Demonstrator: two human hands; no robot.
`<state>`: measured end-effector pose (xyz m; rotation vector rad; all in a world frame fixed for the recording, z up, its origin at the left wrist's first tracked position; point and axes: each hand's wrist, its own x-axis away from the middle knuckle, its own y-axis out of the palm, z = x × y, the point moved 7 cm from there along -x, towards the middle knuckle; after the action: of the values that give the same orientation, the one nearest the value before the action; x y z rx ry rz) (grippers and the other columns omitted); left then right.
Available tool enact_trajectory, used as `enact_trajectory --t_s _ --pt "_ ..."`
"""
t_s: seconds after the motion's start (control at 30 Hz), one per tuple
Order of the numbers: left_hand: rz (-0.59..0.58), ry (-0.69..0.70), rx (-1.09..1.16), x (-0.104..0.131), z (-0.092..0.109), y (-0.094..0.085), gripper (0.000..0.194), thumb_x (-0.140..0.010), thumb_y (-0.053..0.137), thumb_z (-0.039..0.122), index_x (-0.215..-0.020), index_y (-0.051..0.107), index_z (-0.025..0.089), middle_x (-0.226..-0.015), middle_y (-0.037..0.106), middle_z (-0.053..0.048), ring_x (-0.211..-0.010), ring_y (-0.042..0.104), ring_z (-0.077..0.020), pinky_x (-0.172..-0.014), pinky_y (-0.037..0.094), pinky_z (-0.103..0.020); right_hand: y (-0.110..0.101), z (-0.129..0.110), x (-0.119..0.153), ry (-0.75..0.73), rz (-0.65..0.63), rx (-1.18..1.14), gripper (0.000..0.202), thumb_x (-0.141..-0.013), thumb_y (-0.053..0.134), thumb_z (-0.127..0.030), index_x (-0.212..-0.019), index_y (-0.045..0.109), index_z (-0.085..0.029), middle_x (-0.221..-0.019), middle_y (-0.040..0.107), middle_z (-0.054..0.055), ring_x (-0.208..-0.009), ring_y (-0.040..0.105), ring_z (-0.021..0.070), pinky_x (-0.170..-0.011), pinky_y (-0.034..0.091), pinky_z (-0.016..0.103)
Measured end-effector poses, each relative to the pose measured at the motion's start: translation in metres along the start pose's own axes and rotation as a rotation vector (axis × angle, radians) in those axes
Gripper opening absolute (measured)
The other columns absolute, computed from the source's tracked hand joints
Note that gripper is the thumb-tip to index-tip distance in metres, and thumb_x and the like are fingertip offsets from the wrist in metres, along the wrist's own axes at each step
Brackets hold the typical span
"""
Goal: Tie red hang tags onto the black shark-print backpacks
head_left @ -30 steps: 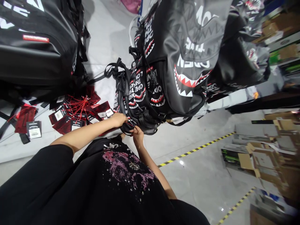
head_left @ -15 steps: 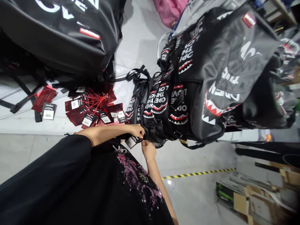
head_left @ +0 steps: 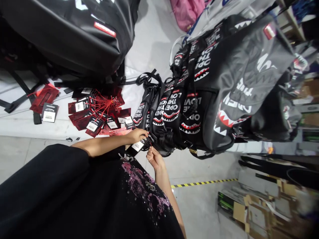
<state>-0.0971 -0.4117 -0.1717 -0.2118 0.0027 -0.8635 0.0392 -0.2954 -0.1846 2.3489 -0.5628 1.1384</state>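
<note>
Hanging just under the left hand (head_left: pixel 138 135), a tag (head_left: pixel 137 146) sat beside the bags (head_left: pixel 189 114). The left fingers were curled together, their grip hidden; I cannot tell on what. The right hand (head_left: pixel 155 158) pinched a red string (head_left: pixel 150 144). More tags (head_left: pixel 93 124) lay on the table (head_left: pixel 27 130).

The bags (head_left: pixel 224 66) are wearing black, with white lettering (head_left: pixel 243 87) and jagged red-and-white teeth (head_left: pixel 225 119); the tags (head_left: pixel 79 121) are mixing dark red and black (white labels (head_left: pixel 92 126) are brightening them); the floor tape (head_left: pixel 204 183) is alternating yellow and black.
</note>
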Motion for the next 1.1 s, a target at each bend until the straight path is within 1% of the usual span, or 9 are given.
enact_trajectory --t_s 0.1,0.17,0.3,0.37,0.43,0.5,0.63,0.83,1.1 --pt "0.018 0.024 -0.161 -0.003 0.004 -0.008 0.020 -0.089 0.050 0.020 -0.097 0.068 0.018 -0.101 0.065 -0.005 -0.094 0.059 -0.0140 -0.086 0.044 -0.025 0.005 0.003 0.000 0.008 0.007 -0.023 0.020 -0.071 0.074 -0.023 -0.079 0.057 -0.019 -0.060 0.050 -0.006 -0.045 0.041 0.0052 -0.044 0.038 0.018" --pt "-0.018 0.104 -0.318 -0.006 0.012 -0.008 0.021 -0.091 0.049 0.024 -0.097 0.069 0.020 -0.107 0.064 -0.006 -0.099 0.056 -0.0163 -0.089 0.041 -0.029 0.007 0.003 -0.001 -0.002 0.007 -0.050 0.021 -0.070 0.076 -0.022 -0.079 0.058 -0.019 -0.063 0.055 -0.005 -0.047 0.045 0.0054 -0.046 0.040 0.018" --pt "-0.227 0.406 -0.541 0.001 0.037 0.015 0.027 -0.093 0.045 0.025 -0.088 0.071 0.021 -0.110 0.065 -0.010 -0.106 0.050 -0.0210 -0.099 0.027 -0.040 0.008 0.000 -0.007 -0.093 0.062 -0.104 0.024 -0.064 0.080 -0.022 -0.074 0.058 -0.018 -0.066 0.060 -0.004 -0.049 0.049 0.0052 -0.044 0.039 0.016" --pt "-0.290 0.443 -0.533 0.004 0.041 0.026 0.029 -0.094 0.043 0.025 -0.088 0.071 0.021 -0.104 0.068 -0.009 -0.102 0.051 -0.0196 -0.099 0.026 -0.039 0.005 -0.003 -0.010 -0.158 0.141 -0.136 0.025 -0.061 0.081 -0.021 -0.073 0.059 -0.018 -0.064 0.060 -0.004 -0.049 0.049 0.0050 -0.042 0.037 0.015" --pt "-0.256 0.355 -0.477 0.003 0.038 0.031 0.027 -0.094 0.045 0.028 -0.089 0.071 0.022 -0.097 0.070 -0.006 -0.098 0.053 -0.0177 -0.097 0.027 -0.037 0.002 -0.006 -0.013 -0.216 0.228 -0.143 0.026 -0.060 0.081 -0.023 -0.074 0.060 -0.018 -0.061 0.059 -0.004 -0.048 0.049 0.0055 -0.040 0.035 0.015" --pt "-0.169 0.218 -0.393 -0.001 0.030 0.030 0.025 -0.092 0.048 0.031 -0.091 0.071 0.022 -0.095 0.071 -0.003 -0.096 0.055 -0.0157 -0.097 0.028 -0.034 0.000 -0.008 -0.015 -0.264 0.283 -0.123 0.026 -0.060 0.080 -0.025 -0.075 0.060 -0.019 -0.059 0.058 -0.004 -0.047 0.048 0.0066 -0.038 0.032 0.016" --pt "-0.083 0.042 -0.275 -0.006 0.019 0.027 0.024 -0.091 0.050 0.032 -0.091 0.072 0.023 -0.093 0.072 0.001 -0.091 0.057 -0.0128 -0.093 0.033 -0.028 0.000 -0.008 -0.017 -0.312 0.300 -0.148 0.028 -0.059 0.080 -0.029 -0.076 0.060 -0.018 -0.057 0.057 -0.004 -0.048 0.048 0.0072 -0.037 0.029 0.016" --pt "-0.186 -0.053 -0.437 -0.004 0.014 0.032 0.024 -0.090 0.049 0.031 -0.094 0.072 0.025 -0.098 0.071 0.001 -0.094 0.054 -0.0163 -0.080 0.040 -0.026 -0.001 -0.002 -0.020 -0.359 0.326 -0.151 0.030 -0.060 0.077 -0.036 -0.075 0.058 -0.018 -0.059 0.058 -0.003 -0.048 0.048 0.0075 -0.041 0.036 0.019" --pt "-0.233 -0.113 -0.506 -0.004 0.012 0.041 0.027 -0.091 0.047 0.034 -0.096 0.072 0.026 -0.100 0.070 -0.001 -0.097 0.056 -0.0178 -0.082 0.042 -0.027 -0.002 -0.003 -0.022 -0.364 0.370 -0.084 0.038 -0.054 0.079 -0.042 -0.075 0.059 -0.017 -0.051 0.054 -0.005 -0.046 0.047 0.0077 -0.043 0.034 0.019"
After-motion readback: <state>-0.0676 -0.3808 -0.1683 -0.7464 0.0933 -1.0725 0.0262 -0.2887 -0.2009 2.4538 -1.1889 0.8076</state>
